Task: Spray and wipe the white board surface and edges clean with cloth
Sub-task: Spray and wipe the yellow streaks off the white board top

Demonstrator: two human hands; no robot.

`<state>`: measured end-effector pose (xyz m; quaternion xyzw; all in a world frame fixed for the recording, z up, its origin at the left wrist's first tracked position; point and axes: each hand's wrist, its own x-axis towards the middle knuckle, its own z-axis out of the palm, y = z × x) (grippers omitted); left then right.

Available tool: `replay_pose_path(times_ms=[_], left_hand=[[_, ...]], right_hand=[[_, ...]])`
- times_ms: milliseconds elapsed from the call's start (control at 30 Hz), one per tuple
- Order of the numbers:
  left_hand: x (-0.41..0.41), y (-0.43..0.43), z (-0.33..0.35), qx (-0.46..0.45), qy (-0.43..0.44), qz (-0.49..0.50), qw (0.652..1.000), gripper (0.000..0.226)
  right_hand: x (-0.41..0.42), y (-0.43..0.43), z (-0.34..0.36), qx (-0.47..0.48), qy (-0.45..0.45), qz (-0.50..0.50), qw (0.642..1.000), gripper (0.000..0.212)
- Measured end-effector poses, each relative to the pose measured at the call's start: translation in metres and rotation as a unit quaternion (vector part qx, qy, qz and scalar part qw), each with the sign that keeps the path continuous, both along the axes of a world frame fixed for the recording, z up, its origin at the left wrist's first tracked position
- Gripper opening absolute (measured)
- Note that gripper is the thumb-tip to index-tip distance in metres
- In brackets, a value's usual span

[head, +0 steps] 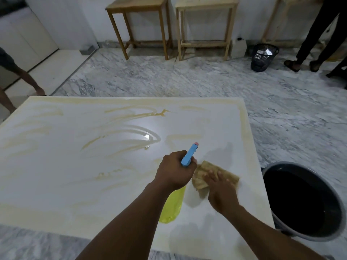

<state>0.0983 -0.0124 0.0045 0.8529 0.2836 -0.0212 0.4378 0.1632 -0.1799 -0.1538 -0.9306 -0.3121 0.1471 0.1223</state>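
The white board [75, 166] lies flat on the floor, streaked with yellowish wet smears across its surface and along its far and right edges. My left hand [174, 169] is closed around the neck of a spray bottle [173, 205] with a yellow body and a blue nozzle pointing away over the board. My right hand [220, 190] presses flat on a tan cloth [204, 171] lying on the board near its right side. The cloth's rear part is hidden under my palm.
A dark bucket [300, 201] of water stands just off the board's right edge. Wooden tables [139, 25] line the far wall, with a black waste basket [263, 57] beside them. One person's legs [309, 34] stand far right, another person's arm and leg [22, 77] at left.
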Motion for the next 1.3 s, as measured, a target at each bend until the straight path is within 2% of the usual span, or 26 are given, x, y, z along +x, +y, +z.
replay_pose_path(times_ms=[67, 100, 133, 167, 233, 267, 300, 333, 367, 400, 467, 500, 533, 567, 633, 667, 700, 767, 833, 900, 967, 1000, 1100, 1167, 1300], left_hand=[[-0.024, 0.002, 0.006, -0.002, -0.005, -0.006, 1.000, 0.031], [-0.038, 0.005, 0.010, -0.002, -0.007, -0.010, 1.000, 0.031], [-0.046, 0.008, 0.013, -0.003, -0.008, -0.012, 1.000, 0.031], [-0.053, 0.011, 0.017, -0.001, -0.007, -0.012, 1.000, 0.031], [-0.066, 0.020, 0.023, 0.007, -0.011, -0.011, 1.000, 0.029], [-0.070, 0.025, 0.025, 0.007, -0.013, -0.010, 1.000, 0.029], [-0.072, 0.031, 0.028, 0.010, -0.015, -0.008, 1.000, 0.029], [-0.072, 0.038, 0.031, 0.015, -0.017, -0.007, 1.000, 0.029], [-0.069, 0.045, 0.032, 0.021, -0.019, -0.006, 1.000, 0.029], [-0.065, 0.053, 0.032, 0.026, -0.023, -0.005, 0.999, 0.028], [-0.053, 0.069, 0.033, 0.031, -0.031, 0.004, 0.999, 0.028], [-0.044, 0.078, 0.030, 0.033, -0.031, 0.011, 0.999, 0.028], [-0.033, 0.087, 0.027, 0.036, -0.028, 0.019, 0.999, 0.028], [-0.022, 0.095, 0.023, 0.037, -0.025, 0.024, 0.999, 0.029], [0.003, 0.111, 0.012, 0.036, -0.013, 0.025, 0.999, 0.030], [0.018, 0.118, 0.006, 0.033, -0.006, 0.023, 0.999, 0.031], [0.032, 0.124, -0.001, 0.030, -0.002, 0.021, 0.999, 0.031], [0.055, 0.134, -0.013, 0.029, -0.008, 0.022, 0.999, 0.033], [0.073, 0.141, -0.025, 0.026, -0.017, 0.025, 0.999, 0.031], [0.086, 0.147, -0.037, 0.019, -0.024, 0.031, 0.999, 0.029], [0.091, 0.150, -0.043, 0.011, -0.028, 0.033, 0.999, 0.028], [0.092, 0.153, -0.046, 0.006, -0.026, 0.032, 0.999, 0.027], [0.088, 0.157, -0.050, -0.004, -0.021, 0.025, 0.999, 0.027], [0.083, 0.161, -0.051, -0.002, -0.017, 0.030, 0.999, 0.025], [0.062, 0.164, -0.045, 0.005, -0.013, 0.028, 0.999, 0.021]], right_hand=[[-0.021, -0.003, 0.026, 0.053, 0.075, -0.046, 0.995, 0.041], [-0.029, 0.000, 0.048, 0.121, 0.163, -0.122, 0.971, 0.030], [-0.028, 0.001, 0.065, 0.196, 0.278, -0.217, 0.915, 0.023], [-0.028, 0.000, 0.076, 0.269, 0.393, -0.296, 0.828, 0.021], [-0.034, -0.006, 0.084, 0.360, 0.558, -0.360, 0.655, 0.019], [-0.037, -0.008, 0.084, 0.384, 0.602, -0.368, 0.596, 0.023], [-0.036, -0.009, 0.083, 0.399, 0.627, -0.363, 0.563, 0.030], [-0.032, -0.006, 0.085, 0.404, 0.636, -0.350, 0.557, 0.036], [-0.021, -0.001, 0.086, 0.403, 0.635, -0.332, 0.569, 0.040], [-0.002, 0.007, 0.089, 0.398, 0.623, -0.303, 0.601, 0.044], [0.044, 0.031, 0.107, 0.362, 0.586, -0.219, 0.691, 0.044], [0.079, 0.046, 0.112, 0.350, 0.554, -0.202, 0.728, 0.032], [0.116, 0.064, 0.118, 0.339, 0.506, -0.207, 0.766, 0.013], [0.155, 0.081, 0.126, 0.329, 0.442, -0.214, 0.806, 0.006], [0.226, 0.120, 0.134, 0.259, 0.298, -0.190, 0.899, 0.040], [0.255, 0.140, 0.137, 0.188, 0.227, -0.154, 0.943, 0.043], [0.281, 0.156, 0.133, 0.113, 0.143, -0.125, 0.975, 0.035], [0.322, 0.179, 0.118, 0.061, 0.047, -0.088, 0.993, 0.038], [0.340, 0.189, 0.088, 0.066, 0.062, -0.060, 0.994, 0.044], [0.336, 0.194, 0.033, 0.033, 0.097, -0.054, 0.993, 0.040], [0.308, 0.192, -0.020, -0.007, 0.020, -0.055, 0.998, 0.048], [0.299, 0.192, -0.034, 0.005, -0.022, -0.055, 0.998, 0.051], [0.285, 0.188, -0.039, 0.018, -0.021, -0.051, 0.998, 0.052], [0.272, 0.187, -0.036, 0.011, -0.014, -0.052, 0.998, 0.061], [0.203, 0.179, -0.042, 0.004, -0.041, -0.039, 0.998, 0.065]])
